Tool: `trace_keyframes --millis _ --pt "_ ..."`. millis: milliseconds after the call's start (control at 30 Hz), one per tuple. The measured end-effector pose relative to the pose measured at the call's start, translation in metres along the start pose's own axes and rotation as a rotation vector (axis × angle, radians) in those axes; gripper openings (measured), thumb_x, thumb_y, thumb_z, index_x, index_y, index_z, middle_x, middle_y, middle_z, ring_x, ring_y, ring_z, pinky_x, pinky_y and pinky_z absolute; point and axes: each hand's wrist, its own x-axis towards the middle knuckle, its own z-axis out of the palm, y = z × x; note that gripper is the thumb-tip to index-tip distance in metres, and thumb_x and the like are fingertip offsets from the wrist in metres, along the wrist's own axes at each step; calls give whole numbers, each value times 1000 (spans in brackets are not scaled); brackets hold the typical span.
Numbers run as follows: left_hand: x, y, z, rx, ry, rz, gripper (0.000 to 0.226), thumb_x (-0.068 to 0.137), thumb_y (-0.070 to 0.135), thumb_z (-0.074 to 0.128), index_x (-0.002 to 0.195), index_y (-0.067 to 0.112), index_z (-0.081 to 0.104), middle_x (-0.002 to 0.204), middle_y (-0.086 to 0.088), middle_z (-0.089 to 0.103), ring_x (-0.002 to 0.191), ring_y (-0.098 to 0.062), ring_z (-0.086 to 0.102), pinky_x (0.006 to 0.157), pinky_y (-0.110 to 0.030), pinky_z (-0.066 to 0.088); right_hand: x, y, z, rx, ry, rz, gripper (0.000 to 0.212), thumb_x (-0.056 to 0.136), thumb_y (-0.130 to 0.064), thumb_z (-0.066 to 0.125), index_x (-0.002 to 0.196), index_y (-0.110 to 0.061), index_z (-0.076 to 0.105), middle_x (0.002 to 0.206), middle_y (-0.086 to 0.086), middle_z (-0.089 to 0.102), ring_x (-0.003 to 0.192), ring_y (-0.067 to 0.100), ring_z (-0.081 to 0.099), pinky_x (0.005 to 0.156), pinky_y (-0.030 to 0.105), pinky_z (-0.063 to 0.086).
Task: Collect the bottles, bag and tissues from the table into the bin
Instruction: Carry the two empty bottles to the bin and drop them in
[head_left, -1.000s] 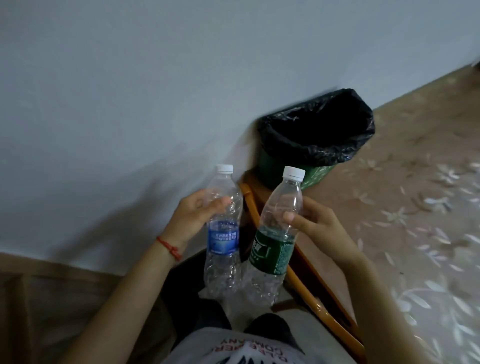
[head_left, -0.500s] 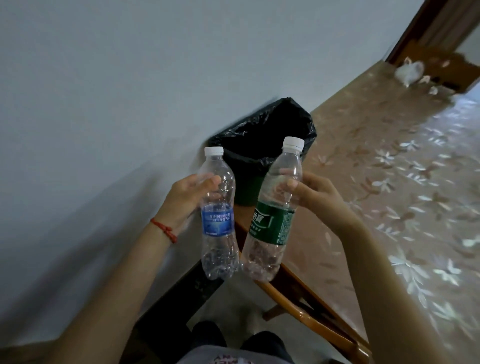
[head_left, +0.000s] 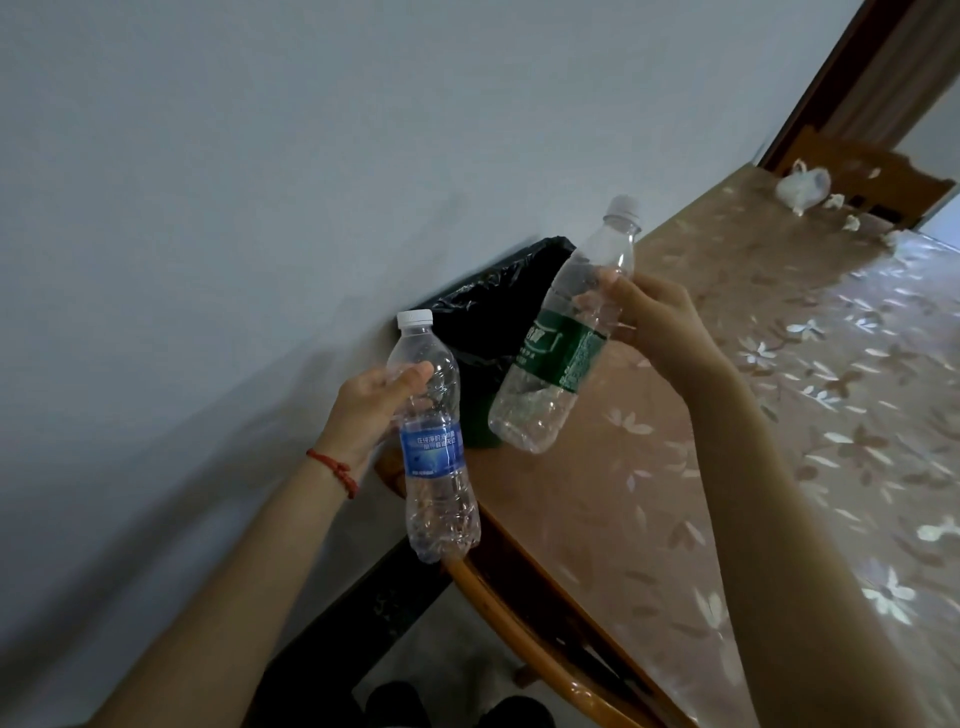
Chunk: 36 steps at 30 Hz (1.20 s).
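Observation:
My left hand (head_left: 371, 410) grips a clear empty bottle with a blue label (head_left: 435, 452), held upright near the table's left corner. In my right hand (head_left: 657, 317) is a clear bottle with a green label (head_left: 563, 343), tilted with its base down toward the bin (head_left: 493, 322). That bin is green with a black liner and stands on the table against the wall, partly hidden behind the green bottle. Far off at the table's end lie a white plastic bag (head_left: 802, 188) and a few crumpled tissues (head_left: 852, 222).
The table (head_left: 779, 441) wears a shiny brown floral cover and has a curved wooden edge (head_left: 524, 629). A grey wall runs along the left. A wooden chair back (head_left: 883, 171) and a doorway stand beyond the table's far end.
My right hand has lifted the green-label bottle and tilted it over the bin. The view has swung up and right, showing more of the table's far end. The left bottle stays upright.

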Motion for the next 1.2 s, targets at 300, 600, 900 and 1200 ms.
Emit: trace_keyframes --millis 300,600,900,1200 --pt "-2 3 5 -15 28 4 17 82 23 61 94 11 62 83 1 65 58 0 66 54 -15 54 41 -5 -2 134 276 11 42 83 -40 62 110 -8 58 95 7 67 85 19 66 78 31 55" --pt "-4 4 9 1 44 18 26 82 24 61 102 8 60 84 3 64 60 -1 66 64 -20 54 51 18 21 1 337 23 55 80 -43 65 121 -8 53 100 0 66 86 10 65 70 23 52" --pt "-5 4 9 -3 46 41 25 82 24 61 101 7 61 85 1 66 69 -7 67 66 -22 55 51 49 32 -220 232 104 66 79 -50 63 131 -14 47 122 2 62 109 14 58 80 20 44" --pt "-3 17 16 -79 89 133 9 82 25 61 85 18 62 80 3 66 66 -5 67 59 -19 54 -4 65 24 -469 229 23 58 84 -44 59 132 -15 45 135 5 51 125 18 45 101 32 38"
